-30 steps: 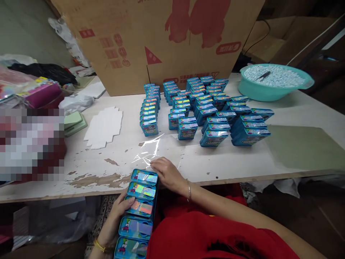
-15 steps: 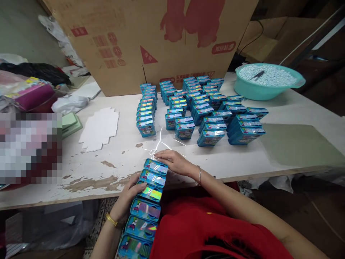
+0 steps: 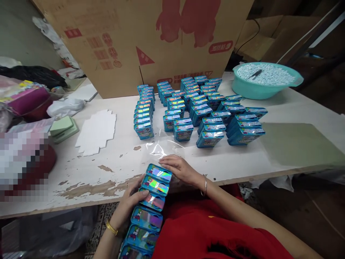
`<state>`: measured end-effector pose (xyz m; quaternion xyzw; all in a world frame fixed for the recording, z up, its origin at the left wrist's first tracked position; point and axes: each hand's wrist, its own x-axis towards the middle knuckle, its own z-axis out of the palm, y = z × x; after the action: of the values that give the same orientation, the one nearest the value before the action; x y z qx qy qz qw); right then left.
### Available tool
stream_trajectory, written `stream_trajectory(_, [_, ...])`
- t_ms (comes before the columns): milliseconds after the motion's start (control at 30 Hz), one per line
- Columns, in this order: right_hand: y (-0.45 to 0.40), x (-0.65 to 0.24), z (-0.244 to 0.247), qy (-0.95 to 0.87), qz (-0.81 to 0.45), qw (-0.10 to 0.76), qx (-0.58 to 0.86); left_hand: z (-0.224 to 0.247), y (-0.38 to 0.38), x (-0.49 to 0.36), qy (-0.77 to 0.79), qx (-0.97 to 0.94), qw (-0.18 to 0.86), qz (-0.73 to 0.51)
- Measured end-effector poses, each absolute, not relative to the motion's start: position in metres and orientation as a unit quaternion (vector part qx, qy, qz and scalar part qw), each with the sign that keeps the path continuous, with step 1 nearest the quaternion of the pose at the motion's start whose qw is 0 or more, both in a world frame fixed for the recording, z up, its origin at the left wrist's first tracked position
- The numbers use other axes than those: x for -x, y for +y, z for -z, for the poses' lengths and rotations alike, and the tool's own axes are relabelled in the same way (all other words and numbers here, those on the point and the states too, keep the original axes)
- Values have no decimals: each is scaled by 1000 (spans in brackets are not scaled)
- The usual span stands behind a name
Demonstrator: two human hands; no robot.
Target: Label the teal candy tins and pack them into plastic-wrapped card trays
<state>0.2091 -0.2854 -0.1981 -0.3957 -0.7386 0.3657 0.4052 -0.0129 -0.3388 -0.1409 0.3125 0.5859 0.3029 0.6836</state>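
Note:
A row of small blue boxes [image 3: 147,218] with shiny holographic strips runs from the table's front edge down past it, beside my lap. My left hand [image 3: 129,200] is wrapped round the row's left side, its thumb resting on the third box from the far end. At that far end, my right hand [image 3: 182,171] lies with fingers stretched out against the nearest box's corner. Clear plastic film [image 3: 159,147] glints on the table just beyond my right fingertips; how far it reaches round the boxes I cannot tell.
Several rows of upright blue boxes [image 3: 183,130] stand mid-table before a large cardboard carton [image 3: 121,46]. A turquoise basin [image 3: 258,90] of small pale pieces is at back right. Leftward lie a white card cut-out [image 3: 97,133], a green hole-punch-like object [image 3: 63,128] and a green mat [image 3: 302,144] rightward.
The view has shifted slightly. The boxes in my left hand and my right hand sit a little lower and further right in view. My grip looks the same.

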Motion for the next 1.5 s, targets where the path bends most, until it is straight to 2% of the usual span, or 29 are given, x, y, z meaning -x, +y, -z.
stream_trajectory(200, [-280,-212,208,-726,-321,441,419,138,-319,7,569,-327,693,-297])
stream_trajectory(400, [-276,-214,212,-739,-307,425,423,152,-298,19,649,-532,463,-285])
stream_trajectory(533, [-283,-217,211,-767,-264,386,439,161,-282,29,580,-652,403,-274])
stream_trajectory(600, [-291,-217,209,-784,-220,348,464,166,-268,32,534,-738,313,-270])
stream_trajectory(700, [-300,-212,205,-770,-147,311,538,171,-242,31,470,-838,190,-201])
stream_trajectory(833, [-297,-199,197,-717,-78,286,631,174,-217,21,442,-880,95,-144])
stream_trajectory(1000, [-285,-190,181,-700,-33,306,644,173,-211,7,426,-893,4,-145])
stream_trajectory(1067, [-285,-190,173,-698,-32,316,642,170,-210,6,432,-883,-2,-184])
stream_trajectory(1133, [-286,-191,166,-699,-46,324,636,166,-208,7,443,-869,38,-219])
stream_trajectory(1267, [-291,-199,151,-701,-131,317,625,156,-199,11,480,-814,257,-202])
stream_trajectory(1333, [-292,-202,142,-695,-183,286,634,149,-194,12,496,-793,321,-150])
stream_trajectory(1400, [-293,-203,133,-687,-213,249,649,140,-193,12,508,-805,291,-97])
stream_trajectory(1500, [-296,-195,122,-677,-203,207,676,131,-195,10,503,-842,190,-42])
